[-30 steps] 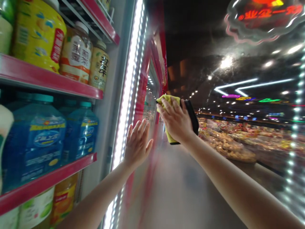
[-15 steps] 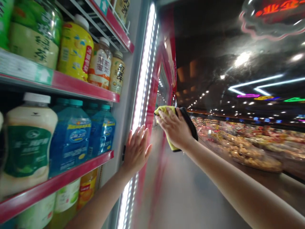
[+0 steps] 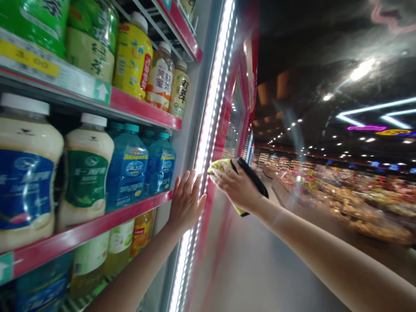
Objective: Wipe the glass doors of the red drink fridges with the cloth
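My right hand point(image 3: 238, 184) lies over a folded yellow and black cleaning cloth point(image 3: 224, 167), its fingers pressing the cloth against what looks like the glass door point(image 3: 289, 143). Part of the cloth shows past the fingertips and below the palm. To the left, my left hand point(image 3: 186, 201) is held out flat with its fingers stretched, beside the bright LED strip point(image 3: 214, 82) at the cooler's edge. It holds nothing. Whether it touches the frame there, I cannot tell.
Drink bottles fill the cooler shelves on the left, among them a green-labelled bottle point(image 3: 86, 177) and a blue bottle point(image 3: 127, 169). A red shelf edge point(image 3: 130, 212) runs near my left hand. Blurred store displays point(image 3: 367, 208) appear through the glass.
The view has turned left, so the shelves and bottles appear further right. My right hand with the cloth sits slightly lower in the picture. My left hand keeps nearly the same spot in view.
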A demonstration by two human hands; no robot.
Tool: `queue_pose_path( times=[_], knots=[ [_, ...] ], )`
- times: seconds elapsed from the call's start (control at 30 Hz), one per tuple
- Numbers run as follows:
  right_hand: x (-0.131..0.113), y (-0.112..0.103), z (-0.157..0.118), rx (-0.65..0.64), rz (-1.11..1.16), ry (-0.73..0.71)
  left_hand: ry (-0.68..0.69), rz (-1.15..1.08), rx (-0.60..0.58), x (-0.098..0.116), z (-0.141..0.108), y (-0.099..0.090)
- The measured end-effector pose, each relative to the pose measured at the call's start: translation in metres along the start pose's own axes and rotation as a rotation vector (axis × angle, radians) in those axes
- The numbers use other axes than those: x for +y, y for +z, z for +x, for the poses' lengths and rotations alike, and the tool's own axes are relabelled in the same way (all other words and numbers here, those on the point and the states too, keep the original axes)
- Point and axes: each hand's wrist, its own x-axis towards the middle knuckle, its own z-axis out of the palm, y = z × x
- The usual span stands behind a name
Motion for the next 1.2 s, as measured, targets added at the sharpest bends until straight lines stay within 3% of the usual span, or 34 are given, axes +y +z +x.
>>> queue_pose_path(
  times=[0.1, 0.23, 0.3, 0.37, 0.47, 0.53, 0.73, 0.8, 0.9, 1.1, 1.2],
  knots=[
    [-0.002, 0.002, 0.003, -0.04, 0.018, -0.115, -0.003, 0.013, -0.014, -0.002, -0.004, -0.003],
    [0.032, -0.012, 0.036, 0.054, -0.03, 0.147, -0.009, 0.018, -0.041, -0.004, -0.007, -0.009],
    [0.035, -0.012, 0.046, 0.082, -0.04, 0.215, -0.019, 0.027, -0.052, -0.005, -0.008, -0.012],
    [0.023, -0.005, 0.043, 0.054, -0.023, 0.143, -0.026, 0.038, -0.061, -0.005, -0.009, -0.015],
    [-0.001, 0.006, 0.027, -0.044, 0.046, -0.089, -0.025, 0.048, -0.082, -0.007, -0.01, -0.02],
    [-0.002, 0.006, 0.024, -0.076, 0.075, -0.137, -0.016, 0.053, -0.082, -0.01, -0.009, -0.024],
    [0.059, -0.021, 0.084, 0.109, 0.028, 0.267, -0.019, 0.047, -0.069, -0.007, -0.002, -0.024],
    [0.067, -0.021, 0.101, 0.157, 0.063, 0.327, -0.018, 0.039, -0.069, -0.003, -0.001, -0.021],
    [0.049, -0.007, 0.1, 0.134, 0.094, 0.279, -0.02, 0.028, -0.053, 0.001, -0.002, -0.017],
    [-0.033, 0.024, 0.029, -0.061, 0.101, -0.055, -0.073, -0.014, -0.067, -0.003, -0.011, -0.012],
    [-0.039, 0.024, 0.02, -0.129, 0.149, -0.164, -0.081, -0.049, -0.089, -0.006, -0.008, -0.012]
  ],
)
